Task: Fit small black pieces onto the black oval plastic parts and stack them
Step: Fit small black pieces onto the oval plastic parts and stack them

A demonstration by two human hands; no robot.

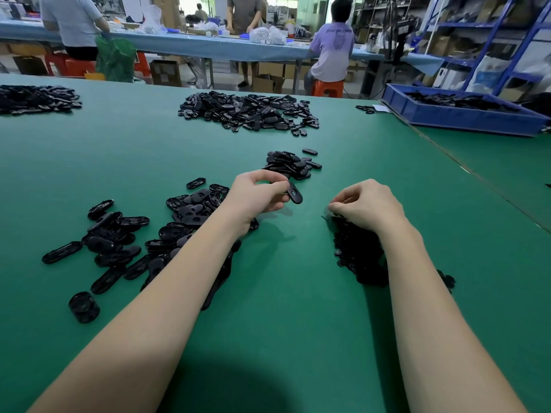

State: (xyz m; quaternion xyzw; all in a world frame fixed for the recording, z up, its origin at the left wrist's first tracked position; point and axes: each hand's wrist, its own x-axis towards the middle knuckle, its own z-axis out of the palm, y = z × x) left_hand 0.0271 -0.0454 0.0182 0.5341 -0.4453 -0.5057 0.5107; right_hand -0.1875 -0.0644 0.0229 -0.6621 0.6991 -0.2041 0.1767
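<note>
My left hand (pixel 258 193) pinches one black oval plastic part (pixel 294 193) by its end, holding it a little above the green table (pixel 283 308). To its left lies a loose heap of black oval parts (pixel 134 236), partly under my left forearm. My right hand (pixel 365 205) rests with curled fingers on top of a pile of small black pieces (pixel 357 251); its fingertips are hidden, so whether it pinches a piece is unclear. Just beyond my left hand sits a small stack of oval parts (pixel 290 165).
A larger heap of oval parts (pixel 250 111) lies at mid table, another heap (pixel 35 99) at the far left. A blue bin (pixel 453 114) with black parts stands at the far right. Several people work at a blue bench (pixel 190 44) behind.
</note>
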